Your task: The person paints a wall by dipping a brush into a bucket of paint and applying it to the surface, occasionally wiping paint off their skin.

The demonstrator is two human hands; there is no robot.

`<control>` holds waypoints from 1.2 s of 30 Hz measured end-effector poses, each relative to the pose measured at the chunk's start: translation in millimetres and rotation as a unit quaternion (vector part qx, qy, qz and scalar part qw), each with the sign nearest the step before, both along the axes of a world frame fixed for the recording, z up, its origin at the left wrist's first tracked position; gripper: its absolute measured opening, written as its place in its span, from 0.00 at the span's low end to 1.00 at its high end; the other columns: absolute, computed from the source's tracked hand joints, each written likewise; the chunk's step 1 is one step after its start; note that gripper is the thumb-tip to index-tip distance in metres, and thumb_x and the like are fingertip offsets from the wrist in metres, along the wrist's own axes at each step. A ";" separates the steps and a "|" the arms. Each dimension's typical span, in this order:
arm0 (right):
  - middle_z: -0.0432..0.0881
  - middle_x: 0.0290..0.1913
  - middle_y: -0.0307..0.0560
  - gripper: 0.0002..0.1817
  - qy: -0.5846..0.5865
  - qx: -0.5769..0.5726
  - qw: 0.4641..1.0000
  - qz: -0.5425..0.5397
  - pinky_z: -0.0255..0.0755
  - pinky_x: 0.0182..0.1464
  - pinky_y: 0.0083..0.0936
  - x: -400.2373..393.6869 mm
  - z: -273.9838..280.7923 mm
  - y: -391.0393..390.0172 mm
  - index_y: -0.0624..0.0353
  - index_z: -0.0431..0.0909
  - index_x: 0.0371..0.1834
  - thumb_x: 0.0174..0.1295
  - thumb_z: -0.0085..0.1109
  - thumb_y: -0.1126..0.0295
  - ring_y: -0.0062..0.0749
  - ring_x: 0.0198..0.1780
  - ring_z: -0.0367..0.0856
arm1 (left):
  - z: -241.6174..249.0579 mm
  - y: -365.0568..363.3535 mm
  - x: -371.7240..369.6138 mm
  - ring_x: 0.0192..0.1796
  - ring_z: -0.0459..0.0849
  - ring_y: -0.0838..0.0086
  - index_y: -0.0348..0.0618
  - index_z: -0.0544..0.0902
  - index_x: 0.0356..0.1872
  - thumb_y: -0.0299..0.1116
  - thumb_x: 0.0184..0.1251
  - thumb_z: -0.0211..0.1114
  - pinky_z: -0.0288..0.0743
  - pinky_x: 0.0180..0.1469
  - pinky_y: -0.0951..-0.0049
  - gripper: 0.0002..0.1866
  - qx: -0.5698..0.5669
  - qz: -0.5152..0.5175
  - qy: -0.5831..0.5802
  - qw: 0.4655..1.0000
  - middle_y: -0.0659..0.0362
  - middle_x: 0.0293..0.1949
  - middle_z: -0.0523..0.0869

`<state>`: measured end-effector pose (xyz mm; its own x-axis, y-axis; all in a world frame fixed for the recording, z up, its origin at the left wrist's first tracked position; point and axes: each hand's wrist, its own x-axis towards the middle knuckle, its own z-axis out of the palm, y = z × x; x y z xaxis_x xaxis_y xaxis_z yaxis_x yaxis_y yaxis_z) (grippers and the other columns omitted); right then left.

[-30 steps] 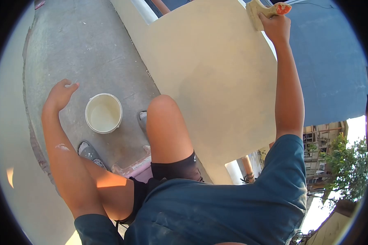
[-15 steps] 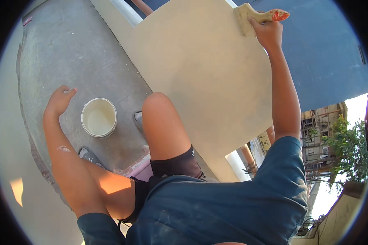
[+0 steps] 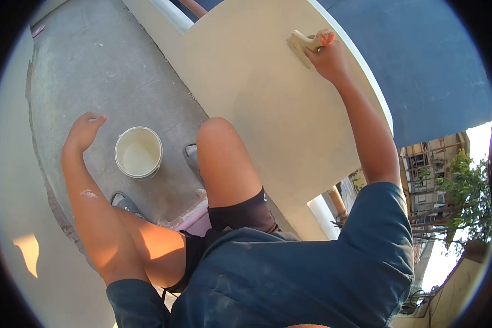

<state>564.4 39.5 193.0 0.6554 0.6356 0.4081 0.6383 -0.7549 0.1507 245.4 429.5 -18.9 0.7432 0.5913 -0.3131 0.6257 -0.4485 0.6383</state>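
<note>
One paintbrush [image 3: 307, 41], one paint bucket [image 3: 138, 152], two shoes [image 3: 192, 157].

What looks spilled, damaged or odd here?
Nothing spilled: the bucket stands upright on the floor. Small oddities only: a pale smear on the left forearm, and the brush in the right hand is paint-caked. Left hand is empty.

Grey concrete floor [image 3: 109, 71], speckled with pale flecks. Grey shoes [image 3: 124, 203] planted on it, second shoe [image 3: 192, 157] beside the knee. Pink block edge [image 3: 188, 216] under the legs. Blue wall [image 3: 421, 60] upper right. Lower right: white pipe [image 3: 323, 216], leafy tree [image 3: 467, 199], a building with scaffolding [image 3: 426, 186] behind.
</note>
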 end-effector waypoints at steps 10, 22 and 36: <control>0.84 0.28 0.50 0.20 -0.031 0.155 0.987 0.036 0.73 0.34 0.28 -10.4 70.7 -40.4 0.62 0.82 0.43 0.50 0.66 0.62 0.34 0.29 0.82 | 2.3 -0.7 -4.8 0.62 0.72 0.53 0.30 0.72 0.57 0.51 0.59 0.59 0.64 0.62 0.63 0.34 -0.024 0.015 -0.003 1.000 0.41 0.57 0.75; 0.85 0.34 0.48 0.19 -0.003 0.059 0.997 0.055 0.75 0.37 0.21 -4.6 76.1 -67.0 0.66 0.81 0.46 0.51 0.65 0.68 0.26 0.33 0.83 | -4.8 3.1 -7.0 0.61 0.73 0.53 0.32 0.75 0.55 0.52 0.59 0.60 0.65 0.61 0.63 0.33 -0.009 0.021 -0.004 1.000 0.41 0.56 0.77; 0.82 0.34 0.45 0.20 0.023 0.052 0.998 -0.029 0.71 0.37 0.20 -7.0 77.4 -59.6 0.66 0.79 0.49 0.53 0.65 0.70 0.21 0.32 0.77 | 4.3 -8.9 -3.0 0.61 0.73 0.52 0.30 0.73 0.57 0.52 0.59 0.59 0.65 0.61 0.63 0.34 -0.007 0.012 0.014 1.000 0.40 0.56 0.76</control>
